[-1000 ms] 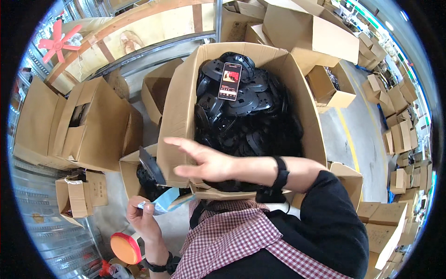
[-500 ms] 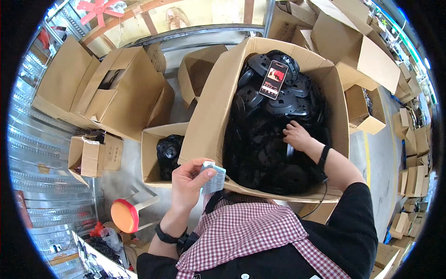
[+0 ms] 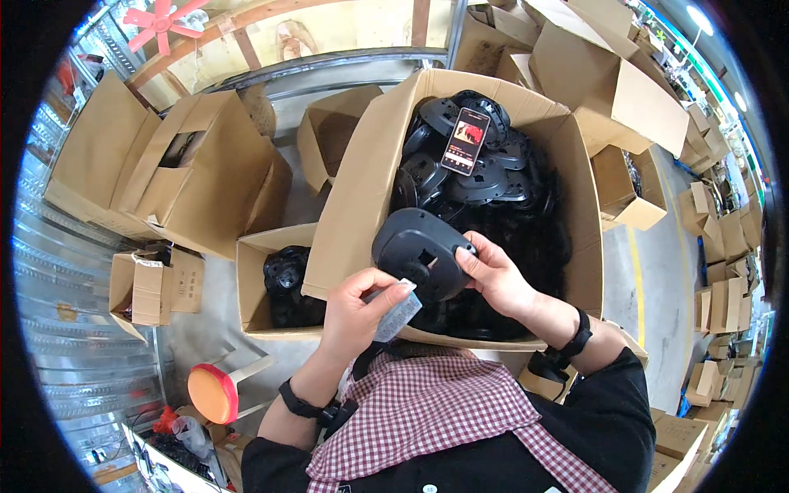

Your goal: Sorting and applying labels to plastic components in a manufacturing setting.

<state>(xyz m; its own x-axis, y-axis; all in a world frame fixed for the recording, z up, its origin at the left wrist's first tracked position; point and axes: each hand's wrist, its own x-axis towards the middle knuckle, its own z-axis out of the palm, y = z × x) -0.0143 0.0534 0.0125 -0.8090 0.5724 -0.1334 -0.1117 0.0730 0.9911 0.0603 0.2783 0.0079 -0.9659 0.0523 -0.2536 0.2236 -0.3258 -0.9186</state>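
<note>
My right hand [image 3: 500, 279] grips the right edge of a black plastic cover [image 3: 411, 238], rounded, with a square hole. The cover is raised over the near part of a large cardboard box [image 3: 349, 193]. Closed at the cover's lower left, my left hand [image 3: 353, 312] pinches a small stack of light-blue labels [image 3: 398, 319]. Its fingertips are close to the cover; whether they touch it I cannot tell. Inside the box lie many similar black plastic parts [image 3: 481, 182]. A phone [image 3: 466, 142] with a lit screen rests on top of them.
A smaller box [image 3: 246, 287] with black parts stands left of the large one. An orange-topped stool [image 3: 212, 394] is at the lower left. More cartons [image 3: 197, 177] stand at the left, and others [image 3: 629, 185] at the right. A metal rail [image 3: 320, 59] runs behind.
My right hand has come up out of the large box with a black plastic cover and moved left. My left hand has shifted right with the labels, so both hands are now close together.
</note>
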